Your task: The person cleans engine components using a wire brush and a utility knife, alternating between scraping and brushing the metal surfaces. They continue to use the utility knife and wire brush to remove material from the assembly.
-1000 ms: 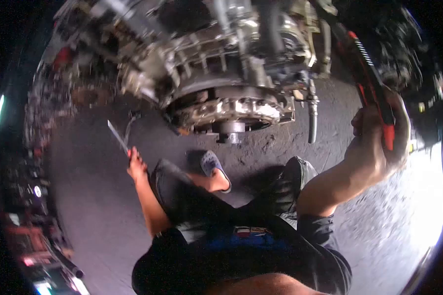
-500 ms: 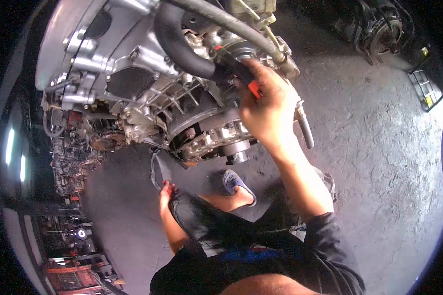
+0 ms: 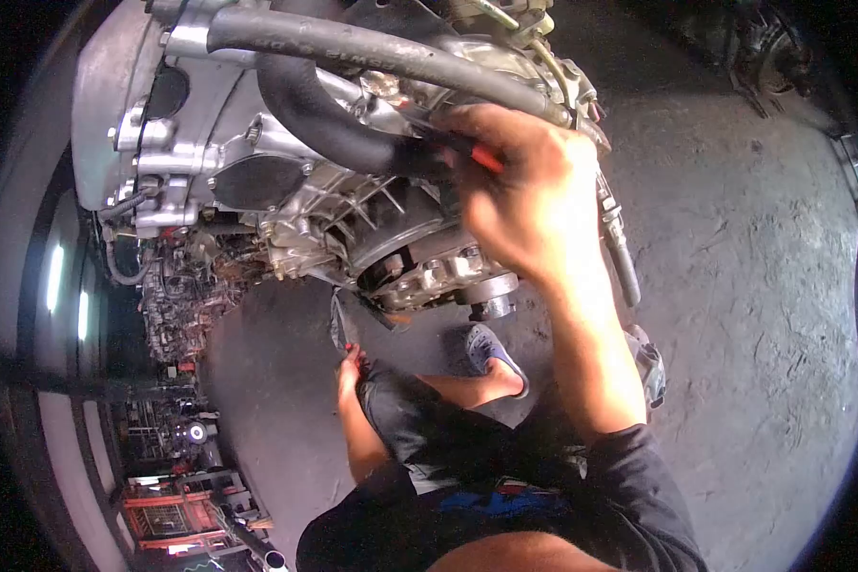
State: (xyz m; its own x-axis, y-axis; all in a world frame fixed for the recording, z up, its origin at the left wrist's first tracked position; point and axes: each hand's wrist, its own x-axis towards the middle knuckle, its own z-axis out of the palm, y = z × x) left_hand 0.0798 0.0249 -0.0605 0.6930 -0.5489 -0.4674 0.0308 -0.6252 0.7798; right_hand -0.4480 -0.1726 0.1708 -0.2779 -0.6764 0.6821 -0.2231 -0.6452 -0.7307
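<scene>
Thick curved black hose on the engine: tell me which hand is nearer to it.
Right. The right hand holds a red-handled tool at the end of the hose. The left hand sits lower, below the engine, gripping a grey tool, well apart from the hose.

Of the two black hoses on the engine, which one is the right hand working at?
The thicker curved hose, below the thinner hose: the right hand holds a red-handled tool at its end.

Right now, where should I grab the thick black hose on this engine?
Probably grip the thick black hose on its bare bend, left of the right hand with the red-handled tool. Come from the camera side: the engine lies behind it, the thinner hose above.
</scene>
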